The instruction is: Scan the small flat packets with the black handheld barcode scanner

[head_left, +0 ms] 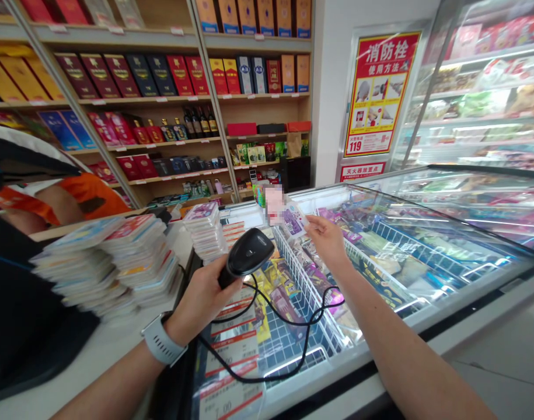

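Observation:
My left hand (205, 298), with a watch on its wrist, is wrapped round the handle of a black barcode scanner (249, 252). The scanner's head points away and to the right, and its black cable (308, 326) loops over the freezer's glass top. Between the fingertips of my right hand (325, 236) is a thin card (293, 221) with a purple printed face, tilted up above the freezer. The scanner's head is a short way to the left of the card, apart from it. A pixelated patch covers what lies just left of the card.
A chest freezer (284, 402) with wire baskets (328, 332) of wrapped ice creams spans the middle and right. Stacks of cards in clear sleeves (144, 262) stand on the left counter (43, 367), with another stack (204, 230) behind the scanner. Shelves of boxed bottles line the back; a person in orange (78, 198) is at left.

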Tool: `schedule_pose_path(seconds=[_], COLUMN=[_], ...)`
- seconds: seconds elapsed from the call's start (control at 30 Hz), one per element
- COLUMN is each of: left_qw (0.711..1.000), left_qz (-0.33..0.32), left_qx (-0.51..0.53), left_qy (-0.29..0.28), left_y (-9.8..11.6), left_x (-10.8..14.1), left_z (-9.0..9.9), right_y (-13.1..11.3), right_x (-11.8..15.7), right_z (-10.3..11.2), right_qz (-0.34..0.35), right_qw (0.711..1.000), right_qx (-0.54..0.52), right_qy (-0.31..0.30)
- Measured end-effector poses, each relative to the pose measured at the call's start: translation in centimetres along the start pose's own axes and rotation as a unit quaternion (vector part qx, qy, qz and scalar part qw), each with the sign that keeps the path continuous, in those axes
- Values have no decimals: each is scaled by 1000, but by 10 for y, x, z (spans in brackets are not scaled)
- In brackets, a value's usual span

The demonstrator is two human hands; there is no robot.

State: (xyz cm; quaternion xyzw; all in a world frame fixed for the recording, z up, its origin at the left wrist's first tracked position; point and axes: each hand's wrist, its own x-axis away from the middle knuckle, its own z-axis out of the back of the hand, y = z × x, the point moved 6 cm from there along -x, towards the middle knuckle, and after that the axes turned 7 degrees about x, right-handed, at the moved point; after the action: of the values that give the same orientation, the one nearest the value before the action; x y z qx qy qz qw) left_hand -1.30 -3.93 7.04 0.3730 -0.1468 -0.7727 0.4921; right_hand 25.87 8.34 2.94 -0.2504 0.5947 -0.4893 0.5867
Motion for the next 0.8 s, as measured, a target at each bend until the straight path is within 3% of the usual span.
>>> schedule_pose_path(seconds=[0.8], left_qw=[999], left_qz=[-21], left_qx=[-27], left_qy=[-10], left_y=[0], left_x=[-1], left_z=[-4], right_y=[2], right_x=[0], right_z=[-2], right_qz=[5], right_qw=[1000], right_qx=[19], right_qy=[-4])
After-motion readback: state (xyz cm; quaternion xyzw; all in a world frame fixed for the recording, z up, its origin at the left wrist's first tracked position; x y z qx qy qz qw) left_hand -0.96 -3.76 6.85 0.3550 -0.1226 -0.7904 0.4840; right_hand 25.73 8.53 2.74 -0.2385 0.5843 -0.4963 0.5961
